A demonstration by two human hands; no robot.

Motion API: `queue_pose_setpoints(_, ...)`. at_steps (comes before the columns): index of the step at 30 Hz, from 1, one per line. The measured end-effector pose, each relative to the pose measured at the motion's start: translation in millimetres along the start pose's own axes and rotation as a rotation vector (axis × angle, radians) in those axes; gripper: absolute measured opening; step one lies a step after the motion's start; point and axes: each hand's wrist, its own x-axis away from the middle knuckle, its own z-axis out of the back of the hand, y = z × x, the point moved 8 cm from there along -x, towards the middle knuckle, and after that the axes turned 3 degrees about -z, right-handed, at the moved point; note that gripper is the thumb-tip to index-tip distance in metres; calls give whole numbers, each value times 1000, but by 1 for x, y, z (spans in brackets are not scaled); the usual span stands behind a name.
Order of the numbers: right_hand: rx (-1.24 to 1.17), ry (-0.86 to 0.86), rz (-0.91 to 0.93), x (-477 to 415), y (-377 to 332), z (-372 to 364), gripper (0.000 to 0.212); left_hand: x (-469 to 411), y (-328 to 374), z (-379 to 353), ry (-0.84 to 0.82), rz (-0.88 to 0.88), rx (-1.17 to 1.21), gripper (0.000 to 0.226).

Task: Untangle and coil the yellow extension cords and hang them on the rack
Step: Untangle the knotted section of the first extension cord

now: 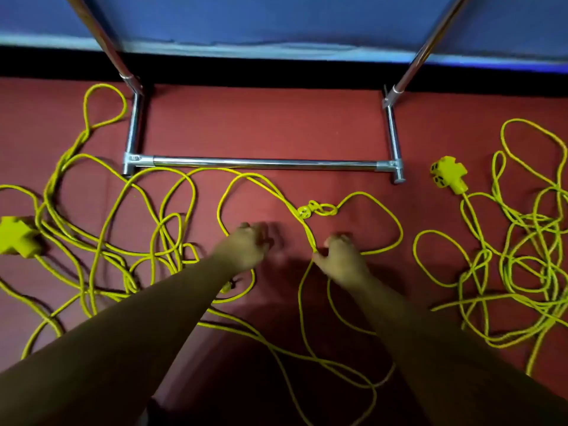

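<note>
Both arms extended forward. Left hand (246, 250) blurred, fingers curled. Right hand (341, 261) pinches yellow cord (308, 234).

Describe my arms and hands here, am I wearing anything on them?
No sleeves: the left arm and right arm are bare to the frame edge. No gloves, watch or bands show on the left hand or right hand; both are blurred, so rings could be missed.

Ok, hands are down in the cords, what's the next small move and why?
Probably move the left hand to the small knot and loosen it: the right hand pinches the strand running into it, and nothing is coiled yet.
</note>
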Motion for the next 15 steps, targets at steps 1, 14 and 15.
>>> queue_pose_setpoints(1, 27, -6, -10, 0, 3, -9, 48, -4, -4, -9, -4, 14, 14, 27)
queue_pose_setpoints(14, -519, -142, 259, 67, -29, -8, 15, -6, 13, -45, -32, 317, 961, 26)
queue_pose_setpoints(15, -559, -171, 259, 77, -31, 0, 13, -2, 16, -40, -5, 354, 1051, 23)
